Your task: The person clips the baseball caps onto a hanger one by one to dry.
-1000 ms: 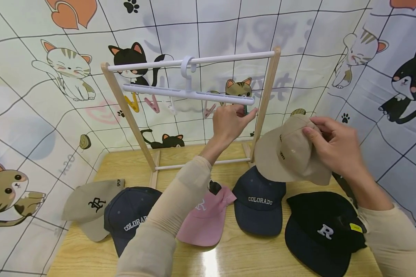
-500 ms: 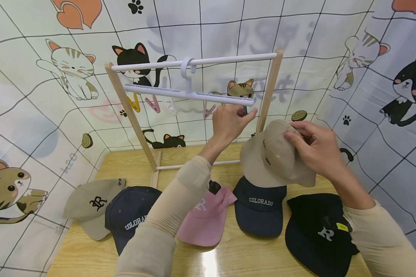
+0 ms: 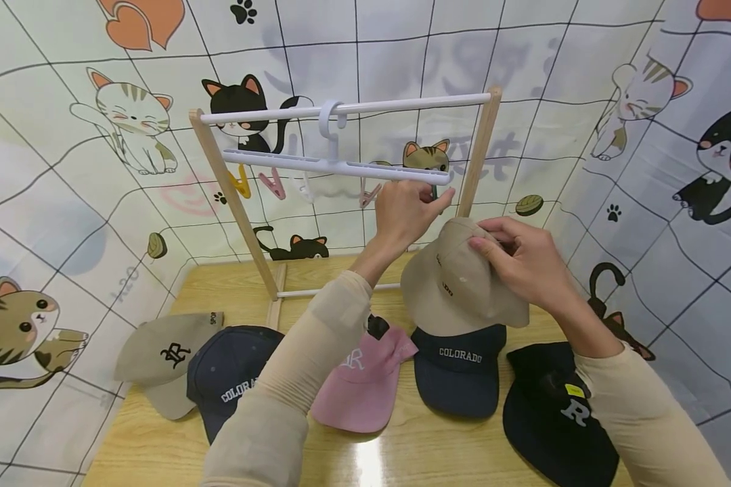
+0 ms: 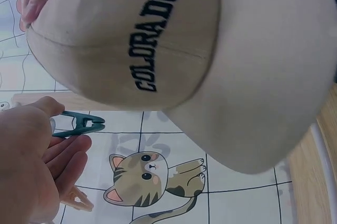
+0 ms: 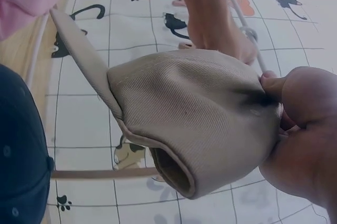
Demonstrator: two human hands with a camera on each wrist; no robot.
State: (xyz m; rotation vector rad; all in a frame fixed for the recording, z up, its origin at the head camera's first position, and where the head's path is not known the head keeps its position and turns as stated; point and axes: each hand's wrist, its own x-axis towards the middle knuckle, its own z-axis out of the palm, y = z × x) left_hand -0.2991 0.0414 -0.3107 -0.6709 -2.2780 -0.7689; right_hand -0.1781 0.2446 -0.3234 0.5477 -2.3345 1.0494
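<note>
My right hand (image 3: 520,260) pinches the crown of a beige baseball cap (image 3: 463,284) lettered COLORADO, its brim pointing down and left. In the left wrist view the lettering on the beige cap (image 4: 152,40) faces the camera. At the right end of the white hanger (image 3: 335,166), my left hand (image 3: 405,210) pinches a dark green clip (image 4: 81,124) between thumb and fingers. The clip's tips point toward the cap and stand slightly apart from it. In the right wrist view the folded crown of the beige cap (image 5: 195,113) sits against the right thumb.
The hanger hangs from a wooden rack's white rod (image 3: 402,105), with yellow, pink and white clips along it. On the table (image 3: 341,467) lie a khaki cap (image 3: 167,358), navy caps (image 3: 457,379), a pink cap (image 3: 365,385) and a black cap (image 3: 554,419). A cat-print cloth surrounds them.
My right hand has carried the beige cap left and slightly down, closer to the green clip and over the navy cap. The left hand stays at the hanger's right end.
</note>
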